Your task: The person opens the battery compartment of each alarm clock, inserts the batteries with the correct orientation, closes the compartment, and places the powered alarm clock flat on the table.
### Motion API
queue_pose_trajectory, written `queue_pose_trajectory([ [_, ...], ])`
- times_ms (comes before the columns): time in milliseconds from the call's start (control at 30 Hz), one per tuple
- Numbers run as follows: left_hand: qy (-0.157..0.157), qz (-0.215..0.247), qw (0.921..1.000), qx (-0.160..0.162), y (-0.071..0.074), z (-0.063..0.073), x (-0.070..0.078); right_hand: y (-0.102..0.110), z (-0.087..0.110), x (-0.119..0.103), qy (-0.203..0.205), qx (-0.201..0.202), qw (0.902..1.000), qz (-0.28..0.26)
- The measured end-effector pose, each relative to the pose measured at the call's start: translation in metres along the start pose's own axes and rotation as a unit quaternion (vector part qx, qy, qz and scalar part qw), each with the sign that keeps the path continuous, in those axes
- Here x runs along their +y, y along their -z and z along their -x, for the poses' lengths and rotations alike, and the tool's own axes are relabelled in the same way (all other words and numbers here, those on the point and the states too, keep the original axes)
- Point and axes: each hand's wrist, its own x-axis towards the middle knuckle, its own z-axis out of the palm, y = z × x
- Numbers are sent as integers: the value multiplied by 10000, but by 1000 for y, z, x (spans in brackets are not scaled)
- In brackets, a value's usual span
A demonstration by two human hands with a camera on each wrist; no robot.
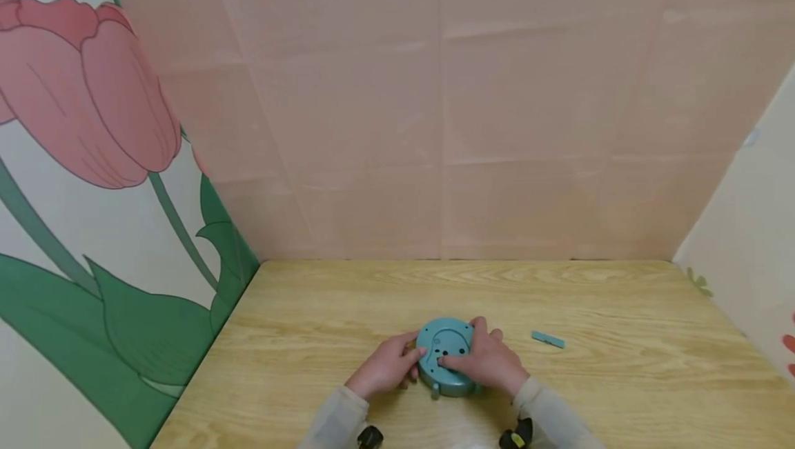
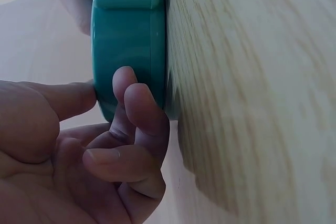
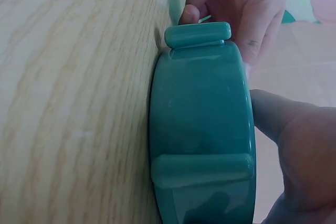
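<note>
Grips round teal case (image 1: 443,336) on wood-grain table (image 1: 310,311): left rim with left hand (image 1: 391,365), right rim with right hand (image 1: 495,363), thumb on face. Has teal strip (image 1: 548,339) right of case, nearer right hand, long axis mostly sideways.

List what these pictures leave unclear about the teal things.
Head: underside of round teal object, facing table.
Head: part of its upper face, behind right hand.
Head: fine detail on teal strip, too small.
Right wrist: one end of the object, cut by bottom edge.
</note>
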Motion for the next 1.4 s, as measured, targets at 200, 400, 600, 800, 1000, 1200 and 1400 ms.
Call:
queue_pose_trajectory([
  [200,6,-22,10000,3,1,0,2,0,-2,2,-80,-37,9999,-112],
  [400,30,-26,10000,-49,2,1,2,1,-3,6,-21,-81,9997,-212],
  [600,29,-16,10000,-46,2,1,0,2,-6,12,153,-146,9993,-320],
  [800,-21,-13,10000,-37,2,0,-1,4,-8,20,290,-165,9990,-312],
  [1000,-2,30,10000,-23,1,0,-1,9,-8,26,498,-215,9979,-345],
  [1200,-13,-25,10000,18,0,-1,-3,16,-9,36,646,-296,9962,-513],
  [1400,-49,-18,10000,22,1,-3,-3,24,-9,49,639,-261,9962,-528],
])
